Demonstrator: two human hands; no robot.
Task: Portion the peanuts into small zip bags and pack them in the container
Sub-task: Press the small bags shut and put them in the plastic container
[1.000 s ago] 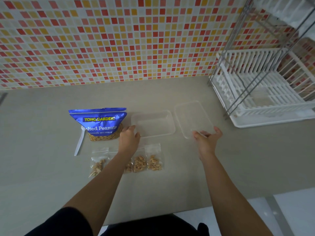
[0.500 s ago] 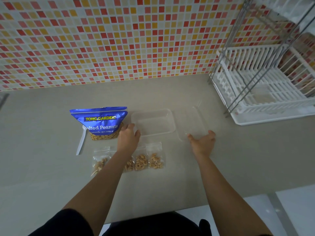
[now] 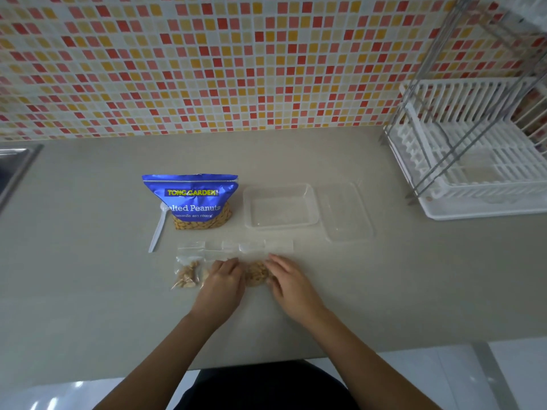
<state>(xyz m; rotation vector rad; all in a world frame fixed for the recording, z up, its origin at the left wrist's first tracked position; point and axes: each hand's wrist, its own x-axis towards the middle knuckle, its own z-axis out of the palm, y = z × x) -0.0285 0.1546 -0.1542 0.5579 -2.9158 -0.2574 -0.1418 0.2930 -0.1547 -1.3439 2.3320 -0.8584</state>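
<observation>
Several small zip bags of peanuts lie in a row near the counter's front. My left hand (image 3: pixel 220 282) covers one bag with its fingers curled on it. My right hand (image 3: pixel 288 279) lies on the rightmost bag. One bag (image 3: pixel 256 272) shows between the two hands, and another (image 3: pixel 186 273) lies free to the left. Behind the row stands the blue peanut bag (image 3: pixel 189 199). To its right sits the clear container (image 3: pixel 313 208) with nothing in it, and its clear lid (image 3: pixel 347 216) lies beside that.
A white plastic spoon (image 3: pixel 157 232) lies left of the peanut bag. A white dish rack (image 3: pixel 473 161) with a metal frame fills the back right. A sink edge (image 3: pixel 17 161) shows at far left. The counter's front edge runs just below my forearms.
Both hands have pulled back from the container and lid toward me and now rest on the row of zip bags. The lid lies flat beside the container.
</observation>
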